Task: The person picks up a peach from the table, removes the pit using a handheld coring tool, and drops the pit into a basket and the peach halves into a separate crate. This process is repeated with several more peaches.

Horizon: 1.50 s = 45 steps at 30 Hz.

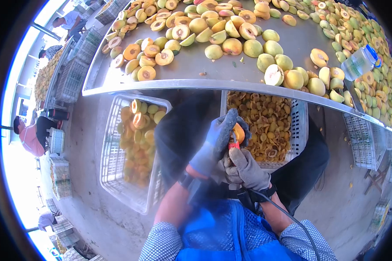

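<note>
A blue apron (213,226) is seen at lower centre; above it, mid-frame, a cut fruit (239,132) is pinched in the left hand's (220,135) curled fingers, and a red-handled tool (234,145) is gripped by the right hand's (248,170) closed ones. Should the metal tip be skidded off slick flesh, the left hand could be nicked, or the fruit lost into the crate (299,130).

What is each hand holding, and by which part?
Left hand: a cut fruit, cupped around its outer side. Right hand: a tool, by its red handle.
</note>
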Motion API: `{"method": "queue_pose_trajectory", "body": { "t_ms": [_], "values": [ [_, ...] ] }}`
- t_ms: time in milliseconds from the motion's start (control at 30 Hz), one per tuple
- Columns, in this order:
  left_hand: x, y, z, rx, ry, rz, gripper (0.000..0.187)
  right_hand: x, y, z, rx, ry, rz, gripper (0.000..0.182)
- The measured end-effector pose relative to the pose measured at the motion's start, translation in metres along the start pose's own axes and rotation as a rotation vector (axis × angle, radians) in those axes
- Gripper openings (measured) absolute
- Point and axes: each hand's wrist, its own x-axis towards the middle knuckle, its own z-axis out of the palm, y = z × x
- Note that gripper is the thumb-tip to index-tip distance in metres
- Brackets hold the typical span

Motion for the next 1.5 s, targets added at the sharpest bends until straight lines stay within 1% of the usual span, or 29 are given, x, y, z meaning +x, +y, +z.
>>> {"method": "queue_pose_trajectory", "body": {
  "t_ms": [100, 167, 200, 267, 300, 333, 367, 433, 467, 533, 600, 667, 733, 800, 867, 900, 933, 1000, 1067, 1100, 1167, 1200, 1267, 1300, 1333, 1367, 1400, 1467, 1500],
  "values": [
    [-0.003, 0.007, -0.002, -0.008, -0.232, 0.046, 0.052, -0.003, 0.005, -0.002, 0.086, -0.058, -0.051, 0.042],
    [-0.009, 0.015, -0.003, -0.074, -0.405, 0.071, 0.056, -0.005, 0.013, -0.006, -0.106, -0.057, -0.149, 0.043],
    [-0.009, 0.016, -0.004, -0.076, -0.404, 0.066, 0.056, -0.004, 0.018, -0.006, -0.103, -0.055, -0.146, 0.043],
    [-0.008, 0.019, -0.007, -0.072, -0.469, 0.074, 0.054, 0.001, 0.025, -0.008, -0.181, 0.085, -0.103, 0.044],
    [-0.007, 0.021, -0.012, -0.014, -0.435, 0.005, 0.047, 0.005, 0.028, -0.011, -0.185, 0.083, -0.105, 0.044],
    [-0.007, 0.022, -0.011, -0.012, -0.439, 0.008, 0.047, 0.009, 0.027, -0.012, 0.105, -0.067, -0.019, 0.045],
    [-0.015, 0.018, -0.006, 0.128, -0.339, 0.057, 0.042, 0.005, 0.031, -0.010, 0.407, -0.209, 0.081, 0.045],
    [-0.016, 0.013, -0.004, 0.338, -0.242, 0.240, 0.031, -0.006, 0.018, 0.008, 0.477, -0.229, 0.106, 0.045],
    [-0.016, 0.011, -0.004, 0.334, -0.243, 0.239, 0.031, -0.010, 0.012, 0.017, 0.549, -0.259, 0.131, 0.046],
    [-0.015, 0.007, -0.005, 0.070, -0.251, 0.130, 0.032, -0.009, 0.015, 0.015, 0.520, -0.260, 0.111, 0.046],
    [-0.014, 0.000, -0.008, 0.017, -0.244, 0.107, 0.033, -0.003, 0.019, 0.011, 0.486, -0.264, 0.085, 0.047],
    [-0.015, -0.005, -0.008, -0.038, -0.229, 0.076, 0.033, 0.000, 0.028, 0.009, -0.199, 0.070, -0.176, 0.048],
    [-0.007, -0.007, -0.001, -0.069, -0.037, 0.146, 0.036, 0.002, 0.020, 0.009, -0.158, 0.058, -0.198, 0.047],
    [-0.009, -0.003, 0.008, -0.011, 0.037, 0.154, 0.038, -0.001, 0.006, 0.017, -0.111, 0.039, -0.208, 0.047],
    [-0.012, -0.001, 0.008, 0.047, 0.112, 0.158, 0.040, -0.005, -0.004, 0.022, -0.204, 0.018, -0.174, 0.045],
    [-0.011, 0.000, 0.003, -0.002, -0.053, 0.124, 0.043, -0.005, 0.007, 0.013, -0.202, 0.021, -0.175, 0.045],
    [-0.010, 0.001, 0.001, -0.053, -0.219, 0.091, 0.046, -0.001, 0.027, -0.002, 0.029, -0.057, -0.099, 0.044],
    [-0.010, 0.002, 0.001, -0.044, -0.264, 0.063, 0.047, 0.000, 0.036, -0.010, 0.418, -0.203, 0.033, 0.043],
    [-0.011, 0.008, 0.006, -0.070, -0.468, 0.125, 0.047, -0.006, 0.028, 0.002, 0.483, -0.237, 0.038, 0.042],
    [-0.012, 0.009, 0.009, -0.071, -0.469, 0.124, 0.047, -0.006, 0.027, -0.001, 0.401, -0.196, -0.003, 0.042],
    [-0.011, 0.009, 0.014, -0.154, -0.294, 0.043, 0.048, -0.003, 0.027, -0.006, 0.012, -0.018, -0.155, 0.041],
    [-0.010, 0.008, 0.016, -0.154, -0.295, 0.045, 0.048, -0.001, 0.025, -0.008, -0.117, 0.037, -0.205, 0.041],
    [-0.007, 0.004, 0.016, -0.008, -0.062, 0.022, 0.051, -0.002, 0.018, -0.006, -0.127, 0.010, -0.259, 0.040],
    [-0.004, 0.001, 0.016, -0.019, -0.036, 0.089, 0.051, -0.002, 0.014, -0.003, -0.128, 0.005, -0.256, 0.040],
    [-0.001, 0.003, 0.014, -0.018, -0.031, 0.092, 0.051, -0.001, 0.009, 0.004, -0.382, 0.016, -0.423, 0.041],
    [0.002, 0.005, 0.012, -0.168, 0.053, 0.025, 0.050, 0.000, 0.006, 0.007, -0.637, 0.027, -0.592, 0.041],
    [0.004, 0.007, 0.012, -0.318, 0.134, -0.044, 0.049, 0.003, 0.015, -0.002, -0.639, 0.026, -0.593, 0.041],
    [-0.003, 0.013, 0.009, -0.067, 0.221, 0.163, 0.045, 0.007, 0.032, -0.032, 0.096, 0.054, -0.057, 0.043],
    [-0.007, 0.022, 0.001, 0.082, 0.283, 0.330, 0.041, -0.003, 0.030, -0.044, -0.205, 0.056, -0.179, 0.045]
  ]
}}
